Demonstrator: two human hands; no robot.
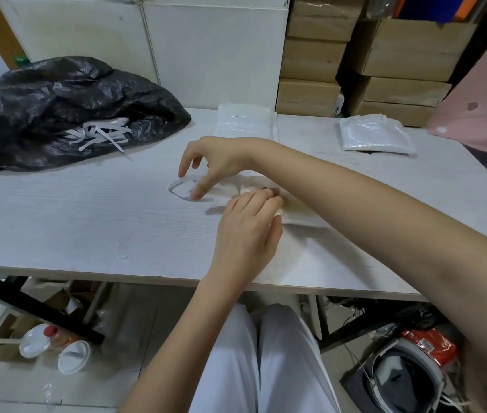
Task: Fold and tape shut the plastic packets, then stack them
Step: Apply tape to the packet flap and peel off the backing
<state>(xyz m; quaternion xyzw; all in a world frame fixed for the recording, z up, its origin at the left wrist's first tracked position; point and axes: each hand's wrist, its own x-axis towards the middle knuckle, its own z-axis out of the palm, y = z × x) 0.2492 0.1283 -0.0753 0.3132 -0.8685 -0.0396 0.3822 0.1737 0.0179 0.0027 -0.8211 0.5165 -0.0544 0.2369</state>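
Note:
A clear plastic packet (298, 211) with pale contents lies on the white table (87, 222), mostly hidden under my hands. My left hand (249, 225) rests on its middle, fingers curled and pressing it down. My right arm crosses over from the right. My right hand (209, 162) pinches the packet's clear end flap (180, 192) between thumb and forefinger, with the flap curled just above the table. A stack of white packets (245, 123) stands at the back centre. Another pile of packets (376, 135) lies at the back right.
A black bin bag (57, 105) holding white paper strips (99, 135) fills the table's back left. Cardboard boxes (400, 55) and white panels stand behind the table. Pink cloth (480, 93) hangs at the right. Bowls and a bin lie on the floor below.

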